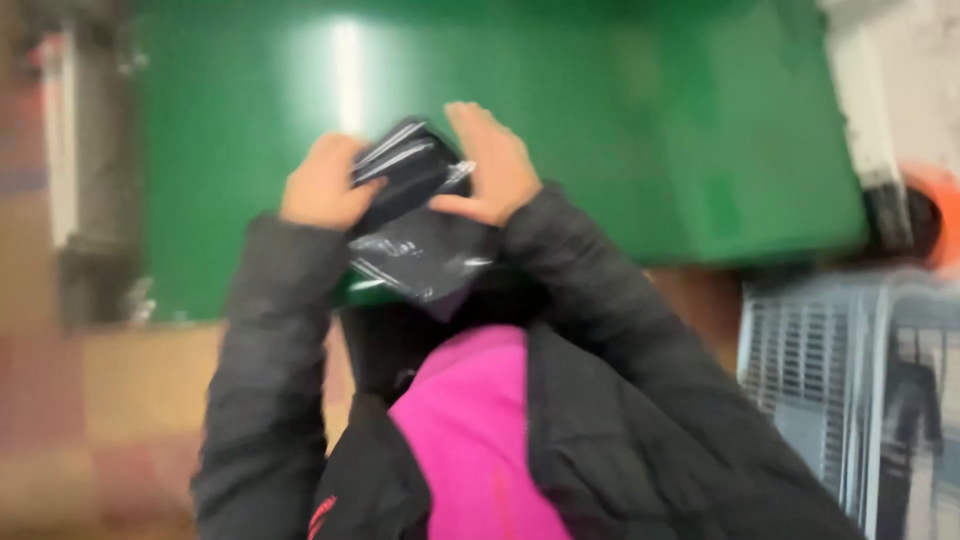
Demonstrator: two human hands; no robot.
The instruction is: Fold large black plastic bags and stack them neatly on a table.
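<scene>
Both my hands hold a crumpled black plastic bag (415,225) in front of my chest. My left hand (325,185) grips its left side with the fingers curled. On the bag's right side my right hand (490,165) pinches the plastic, thumb underneath and fingers upright. The bag is shiny and folded, and hangs down between my wrists. Behind it lies a large green surface (650,130). I wear a dark padded jacket over a pink top. The picture is blurred by motion.
A grey wire-mesh rack or basket (830,380) stands at the lower right. An orange object (935,215) shows at the right edge. A dark upright post (90,180) stands at the left, over a tan and reddish floor (120,400).
</scene>
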